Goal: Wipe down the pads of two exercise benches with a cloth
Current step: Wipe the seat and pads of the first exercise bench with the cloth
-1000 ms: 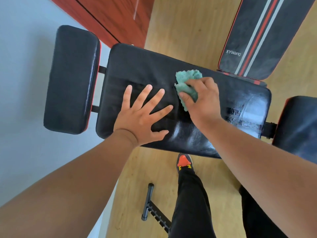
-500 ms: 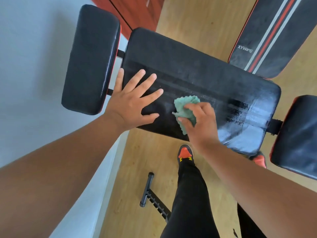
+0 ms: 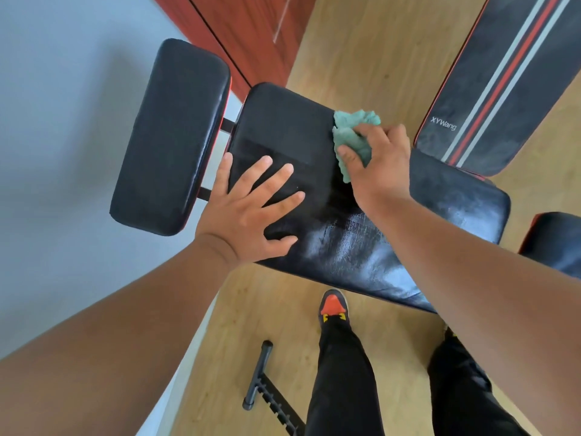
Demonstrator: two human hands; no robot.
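Note:
A long black bench pad point(image 3: 456, 196) runs across the middle of the view, with damp shiny streaks near its front edge. My right hand point(image 3: 377, 158) grips a crumpled green cloth point(image 3: 352, 133) and presses it on the far edge of this pad. My left hand point(image 3: 251, 209) lies flat on the pad's left part, fingers spread, holding nothing. A smaller black head pad point(image 3: 169, 136) sits left of the long pad, joined by brackets. A second bench pad point(image 3: 503, 83) with red and grey stripes lies at the upper right.
A grey wall fills the left side and a red-brown wooden door point(image 3: 251, 36) stands at the top. The floor is light wood. The bench's black foot bar point(image 3: 261, 372) lies on the floor beside my legs and shoes point(image 3: 333, 306). Another black pad point(image 3: 559, 243) shows at the right edge.
My right hand has slid the cloth from the pad's front edge up to its far edge. My left hand stays flat on the pad. The view has shifted a little.

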